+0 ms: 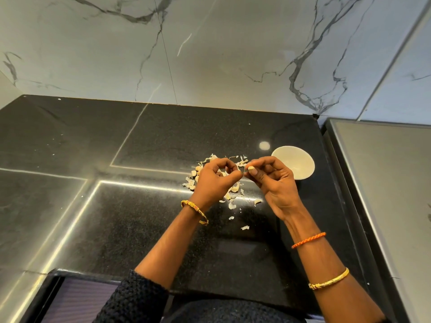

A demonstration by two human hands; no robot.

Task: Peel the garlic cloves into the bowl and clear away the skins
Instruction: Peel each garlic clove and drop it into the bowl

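Black stone counter fills the lower two thirds of the frame, with grey-veined marble wall above it. Right of centre sits the pale bowl, shallow and round; whether any cloves lie in it I cannot tell from here. Just left of the bowl, at mid-frame, lies the heap of skins and a few cloves, partly hidden beneath the hands, with stray flakes trailing toward the lower middle.

Both forearms come up from the bottom edge and meet over that heap, wrists bent, bangles on each. The right hand is curled, palm turned toward the person, thumb and forefinger pinching a small clove at its tip. The left hand is curled too, back of the hand uppermost, its thumb and fingertips brought against the same clove from the left side; it looks to be nipping at the skin or stem end.

By my reckoning the peeling step is in hand, one clove mid-strip. Next calls for the left fingers to draw the skin off and let it fall on the heap, then a short carry rightward to drop the bare clove in the bowl. Clearing the skins is not yet done.
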